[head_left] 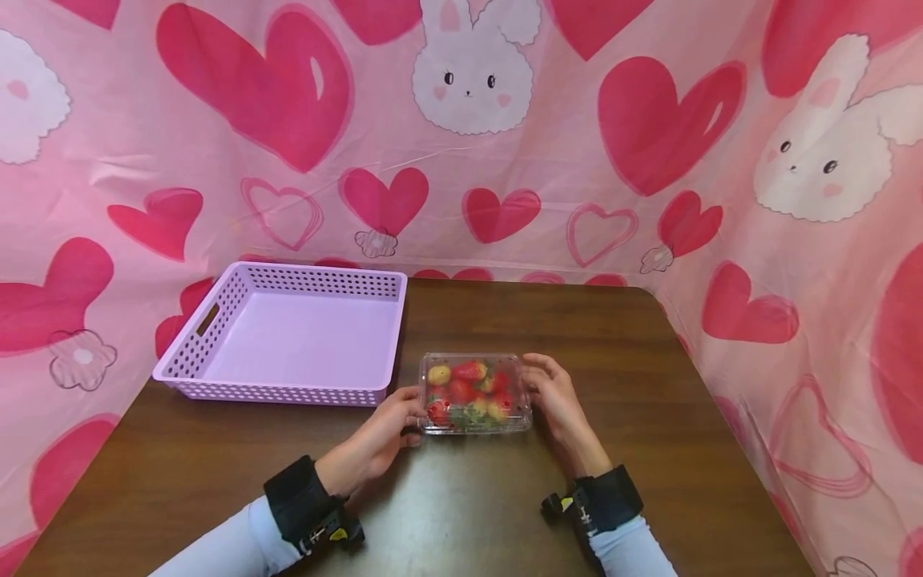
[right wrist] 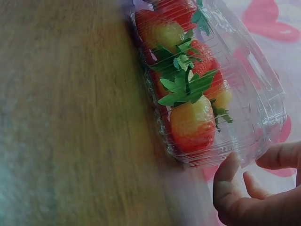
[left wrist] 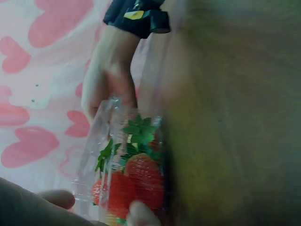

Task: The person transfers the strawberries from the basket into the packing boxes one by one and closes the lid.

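near the front middle of the dark brown wooden table (head_left: pixel 649 385), a clear thin plastic clamshell box of red and yellowish strawberries (head_left: pixel 473 394) lies flat, lid shut. left hand (head_left: pixel 375 441) curls its fingers against the box's left end while right hand (head_left: pixel 558 401) cups the right end, steadying the flimsy shell from both sides. just behind and to the left sits a lilac perforated plastic tray (head_left: pixel 288 332).

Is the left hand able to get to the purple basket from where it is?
Probably yes. The left hand holds the near-left corner of the strawberry box, and the purple basket sits just beyond it on the table. Nothing lies between them, though the hand would have to let go first.
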`<state>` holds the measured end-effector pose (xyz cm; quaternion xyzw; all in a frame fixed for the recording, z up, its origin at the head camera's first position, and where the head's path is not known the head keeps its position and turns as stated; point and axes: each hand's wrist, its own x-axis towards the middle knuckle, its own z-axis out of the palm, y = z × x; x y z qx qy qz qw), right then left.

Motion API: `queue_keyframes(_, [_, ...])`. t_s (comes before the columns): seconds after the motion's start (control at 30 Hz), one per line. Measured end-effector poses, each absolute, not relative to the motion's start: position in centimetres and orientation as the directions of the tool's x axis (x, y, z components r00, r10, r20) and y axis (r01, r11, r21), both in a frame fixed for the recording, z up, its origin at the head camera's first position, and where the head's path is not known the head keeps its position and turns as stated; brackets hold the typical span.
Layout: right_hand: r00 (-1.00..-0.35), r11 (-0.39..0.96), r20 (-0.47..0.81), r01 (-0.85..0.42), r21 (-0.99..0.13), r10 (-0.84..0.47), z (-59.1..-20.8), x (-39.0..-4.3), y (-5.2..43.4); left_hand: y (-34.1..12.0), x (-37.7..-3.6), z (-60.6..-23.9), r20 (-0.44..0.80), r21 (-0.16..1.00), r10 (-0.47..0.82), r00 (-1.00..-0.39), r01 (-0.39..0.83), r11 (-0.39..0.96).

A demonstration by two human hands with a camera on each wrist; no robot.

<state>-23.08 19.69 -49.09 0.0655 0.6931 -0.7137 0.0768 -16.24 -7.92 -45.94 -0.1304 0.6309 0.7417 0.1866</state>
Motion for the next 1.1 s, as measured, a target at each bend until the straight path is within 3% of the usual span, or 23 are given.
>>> queue_keyframes(0.13, [-0.977, -0.007, -0.211, 0.211, -0.977, -0.011, -49.0, -22.9, 19.7, -8.3, -15.6, -46.3, -0.414, 0.902, 0.139, -0.900, -0.426, -0.072])
queue_keyframes(0.37, [-0.971, 0.068, -0.235, 0.232, -0.970, -0.039, -48.7, -22.3, 19.9, -8.5, -15.3, -46.7, -0.404, 0.898, 0.147, -0.903, -0.422, -0.122])
queue_keyframes(0.73, [-0.879, 0.158, -0.309, 0.268, -0.950, -0.363, -48.6, -21.0, 21.6, -9.1, -15.2, -46.8, -0.412, 0.890, 0.172, -0.895, -0.436, -0.134])
queue_keyframes(1.1, [-0.790, 0.180, -0.326, 0.272, -0.945, -0.520, -48.6, -20.2, 22.0, -10.0, -15.3, -47.3, -0.426, 0.860, 0.221, -0.878, -0.468, -0.203])
